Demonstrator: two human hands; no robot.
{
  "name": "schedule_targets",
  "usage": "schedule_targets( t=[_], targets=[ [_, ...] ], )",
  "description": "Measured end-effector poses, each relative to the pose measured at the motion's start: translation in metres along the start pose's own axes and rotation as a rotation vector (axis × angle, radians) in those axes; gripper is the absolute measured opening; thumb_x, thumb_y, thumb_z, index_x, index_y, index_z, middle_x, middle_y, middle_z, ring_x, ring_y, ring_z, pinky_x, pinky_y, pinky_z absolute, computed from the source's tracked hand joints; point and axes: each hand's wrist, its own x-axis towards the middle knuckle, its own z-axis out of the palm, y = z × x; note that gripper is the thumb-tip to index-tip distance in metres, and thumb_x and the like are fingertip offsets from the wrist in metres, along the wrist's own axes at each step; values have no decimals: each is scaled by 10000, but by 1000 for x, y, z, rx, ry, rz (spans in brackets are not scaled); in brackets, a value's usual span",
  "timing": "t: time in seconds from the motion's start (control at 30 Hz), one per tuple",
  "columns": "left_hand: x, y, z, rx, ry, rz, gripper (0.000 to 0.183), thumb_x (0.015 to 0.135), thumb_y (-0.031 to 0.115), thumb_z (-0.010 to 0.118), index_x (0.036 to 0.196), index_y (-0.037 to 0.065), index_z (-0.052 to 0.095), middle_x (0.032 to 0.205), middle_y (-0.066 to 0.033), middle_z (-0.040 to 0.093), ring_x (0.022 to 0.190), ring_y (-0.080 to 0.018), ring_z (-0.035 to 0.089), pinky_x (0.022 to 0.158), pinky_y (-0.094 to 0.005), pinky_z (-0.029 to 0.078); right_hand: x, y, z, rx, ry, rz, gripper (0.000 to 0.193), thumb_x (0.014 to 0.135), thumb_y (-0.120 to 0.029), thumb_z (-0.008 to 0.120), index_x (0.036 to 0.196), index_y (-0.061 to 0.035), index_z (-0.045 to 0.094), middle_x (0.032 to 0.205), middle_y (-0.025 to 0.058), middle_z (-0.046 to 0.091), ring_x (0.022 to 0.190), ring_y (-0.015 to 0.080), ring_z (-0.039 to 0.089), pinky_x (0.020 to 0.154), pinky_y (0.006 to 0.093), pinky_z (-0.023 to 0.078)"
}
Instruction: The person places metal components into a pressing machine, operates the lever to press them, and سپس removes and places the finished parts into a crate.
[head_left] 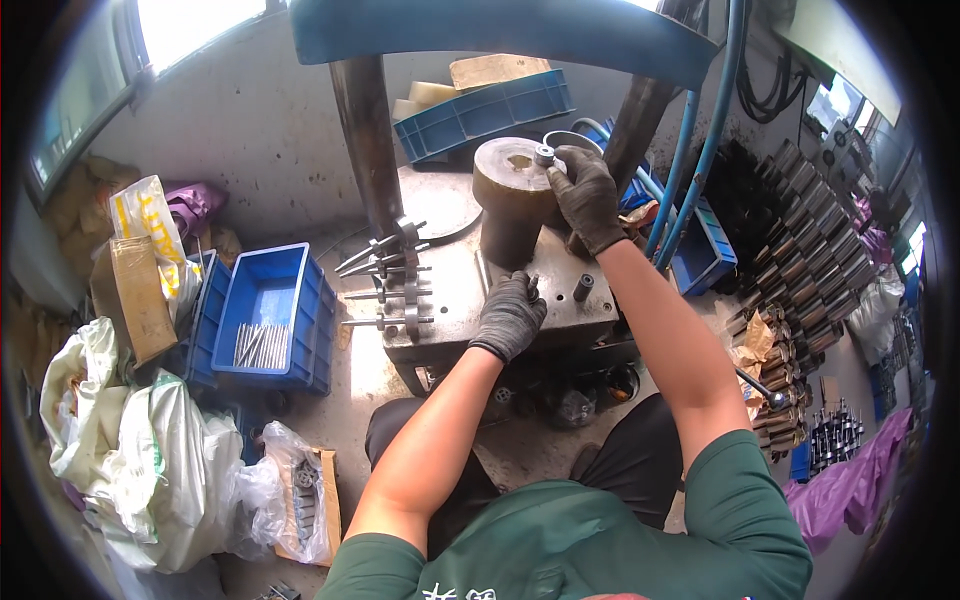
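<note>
A thick upright metal cylinder (512,215) with a hole in its top stands on the metal press bed (455,290). My right hand (590,200), in a dark work glove, pinches a small ringed metal bushing (544,155) at the cylinder's top right rim. Closer to me, my left hand (510,318), in a grey glove, is closed on a short metal pin (532,286) just in front of the cylinder's base; its lower end is hidden. To the right of that hand, a dark metal stub (583,288) stands on the bed. Several metal shafts (385,295) line the bed's left edge.
A blue press frame (500,38) with two dark posts spans the far side. At left, a blue crate (275,345) holds thin metal rods, near white sacks (175,470). Blue hoses (690,170) hang at right, beside stacked metal cylinders (810,240).
</note>
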Motion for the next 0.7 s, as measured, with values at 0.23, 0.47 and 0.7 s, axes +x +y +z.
schedule_targets(
  t=[0.23,0.47,0.7],
  targets=[
    [9,-23,23,-101,-65,-1,351,852,233,744,1080,12,595,1021,-234,655,938,-417,650,857,-464,538,-105,-61,-135,124,-228,88,274,859,-78,754,1119,-10,703,1070,167,700,1035,309,686,887,385,553],
    [-18,-20,1,-980,-17,-283,254,955,201,731,1035,-21,638,967,-72,678,843,-141,658,813,-306,586,-106,-94,-316,-407,-613,-72,372,773,-166,777,1099,-16,681,1067,166,694,977,402,634,874,481,498],
    [-26,3,-23,-1309,-130,-93,451,877,95,795,1284,8,621,1176,-74,691,1097,-156,630,999,-296,484,-139,-36,-401,-546,-1032,220,484,902,-402,626,1219,-41,679,1098,160,709,995,363,684,895,458,538]
  ],
)
